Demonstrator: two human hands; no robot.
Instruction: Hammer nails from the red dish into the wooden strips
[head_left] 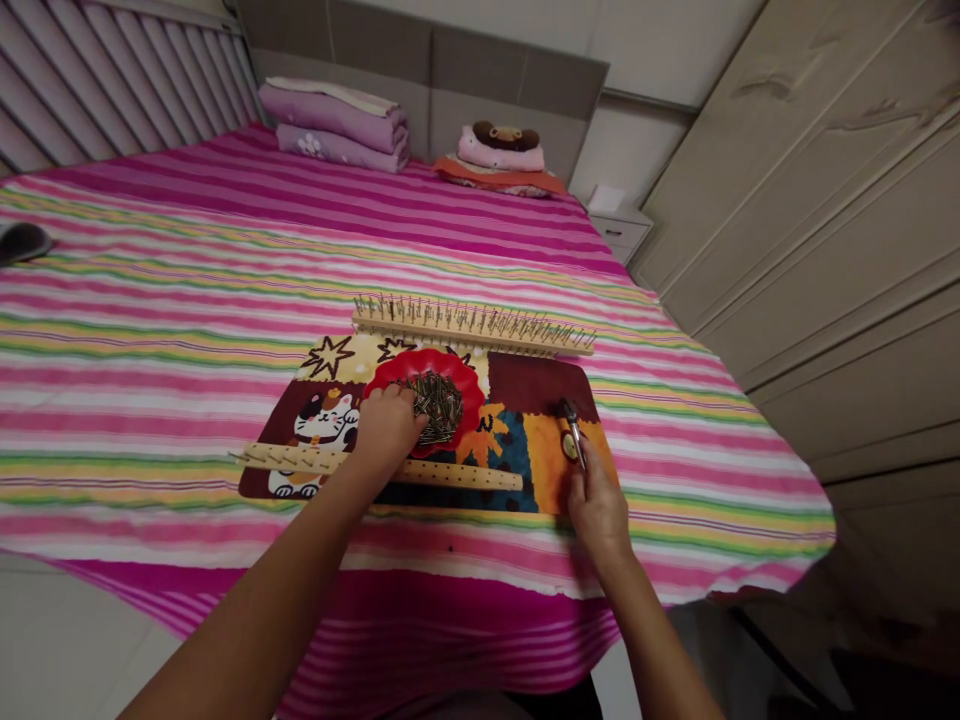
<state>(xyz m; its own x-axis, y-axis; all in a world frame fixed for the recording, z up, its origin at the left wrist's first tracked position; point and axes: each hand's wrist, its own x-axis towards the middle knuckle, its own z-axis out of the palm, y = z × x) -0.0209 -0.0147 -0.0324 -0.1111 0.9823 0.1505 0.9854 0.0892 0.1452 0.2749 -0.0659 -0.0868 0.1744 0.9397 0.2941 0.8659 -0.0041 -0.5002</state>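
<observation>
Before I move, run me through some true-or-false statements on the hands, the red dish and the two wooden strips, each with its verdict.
1. The left hand is at the red dish. True.
2. The right hand is empty. False: its grip is on a slim tool.
3. The far wooden strip has nothing standing in it. False: thin metal pins stand along it.
4. The near wooden strip shows unfilled holes toward its right end. True.
5. The red dish is empty. False: a heap of loose metal pieces lies in it.
</observation>
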